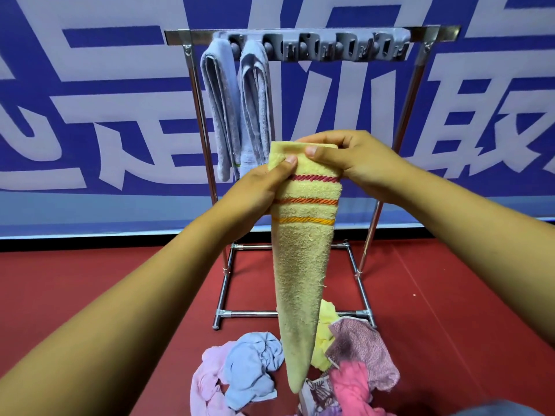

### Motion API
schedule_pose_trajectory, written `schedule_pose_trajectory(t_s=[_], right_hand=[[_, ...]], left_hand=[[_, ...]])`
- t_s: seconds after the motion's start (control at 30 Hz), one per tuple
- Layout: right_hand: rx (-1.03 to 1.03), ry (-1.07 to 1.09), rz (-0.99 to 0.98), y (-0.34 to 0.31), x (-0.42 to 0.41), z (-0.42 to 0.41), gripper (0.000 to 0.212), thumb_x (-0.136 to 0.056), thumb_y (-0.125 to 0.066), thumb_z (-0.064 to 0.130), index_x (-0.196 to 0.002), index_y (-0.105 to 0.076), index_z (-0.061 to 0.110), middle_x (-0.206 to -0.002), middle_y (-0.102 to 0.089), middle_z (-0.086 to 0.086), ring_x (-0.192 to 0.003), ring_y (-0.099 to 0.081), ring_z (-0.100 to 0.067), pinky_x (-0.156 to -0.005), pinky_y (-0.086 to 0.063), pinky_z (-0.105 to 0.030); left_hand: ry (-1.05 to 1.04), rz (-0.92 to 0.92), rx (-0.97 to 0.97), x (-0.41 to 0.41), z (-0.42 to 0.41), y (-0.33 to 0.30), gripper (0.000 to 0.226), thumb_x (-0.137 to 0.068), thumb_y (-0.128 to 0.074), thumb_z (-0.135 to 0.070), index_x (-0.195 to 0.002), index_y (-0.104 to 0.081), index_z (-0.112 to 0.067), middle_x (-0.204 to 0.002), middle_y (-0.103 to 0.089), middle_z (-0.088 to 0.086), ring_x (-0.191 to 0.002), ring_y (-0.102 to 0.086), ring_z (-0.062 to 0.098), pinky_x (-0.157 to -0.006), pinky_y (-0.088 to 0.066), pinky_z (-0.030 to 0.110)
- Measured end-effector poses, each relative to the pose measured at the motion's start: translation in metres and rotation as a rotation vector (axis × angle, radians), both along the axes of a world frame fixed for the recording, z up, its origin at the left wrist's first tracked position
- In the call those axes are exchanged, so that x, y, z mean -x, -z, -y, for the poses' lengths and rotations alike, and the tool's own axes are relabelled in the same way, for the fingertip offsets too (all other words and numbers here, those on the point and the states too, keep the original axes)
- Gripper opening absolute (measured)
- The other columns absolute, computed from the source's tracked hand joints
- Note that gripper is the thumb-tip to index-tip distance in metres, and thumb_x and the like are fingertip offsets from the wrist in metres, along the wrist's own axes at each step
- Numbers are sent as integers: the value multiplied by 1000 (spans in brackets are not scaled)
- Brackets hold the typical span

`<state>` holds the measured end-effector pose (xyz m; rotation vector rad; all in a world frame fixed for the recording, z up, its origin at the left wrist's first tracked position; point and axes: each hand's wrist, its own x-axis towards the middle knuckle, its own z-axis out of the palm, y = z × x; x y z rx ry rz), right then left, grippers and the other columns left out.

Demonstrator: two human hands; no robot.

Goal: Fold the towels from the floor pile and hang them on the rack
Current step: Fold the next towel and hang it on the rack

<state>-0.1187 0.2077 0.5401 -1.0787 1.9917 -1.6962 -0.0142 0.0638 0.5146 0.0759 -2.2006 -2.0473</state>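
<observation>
Holding the yellow towel (303,265) up in front of the rack (312,34): your left hand (258,193) grips its left edge near the top with the thumb on the front, and your right hand (354,160) pinches the top right corner. It hangs folded narrow, tapering down over the floor pile (288,370). Two grey-blue towels (237,109) hang folded at the rack's left end.

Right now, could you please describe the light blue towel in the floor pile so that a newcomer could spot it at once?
Start at the metal rack and drop to the pile on the red floor before it. The light blue towel lies crumpled at the pile's left, beside a pale pink one. It is the only blue cloth on the floor.
</observation>
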Motion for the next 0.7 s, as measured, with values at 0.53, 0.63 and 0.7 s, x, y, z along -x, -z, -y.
schedule_pose_trajectory(t_s=[0.53,0.63,0.7], right_hand=[[-240,-144,121,23,-10,-20,45,-85,-60,22,-115,-59,-11,-113,-66,-25,-95,-65,-24,-88,-55,-30],[-232,-118,80,23,-13,-18,37,-91,-58,20,-111,-61,-10,-106,-69,-22,-91,-66,-23,-83,-56,-26],[-238,-110,48,22,-15,-17,36,-91,-58,21,-107,-62,-10,-100,-69,-19,-86,-66,-21,-79,-56,-24]], left_hand=[[-117,22,-129,0,11,-20,42,-100,-40,-41,-120,-59,-9,-116,-68,13,-106,-66,25,-90,-55,38],[-101,40,-148,0,14,-22,45,-100,-39,-44,-123,-57,-10,-117,-69,13,-107,-67,25,-90,-54,40],[-84,48,-148,0,16,-22,47,-100,-38,-45,-125,-56,-10,-117,-69,12,-107,-67,25,-91,-53,42]])
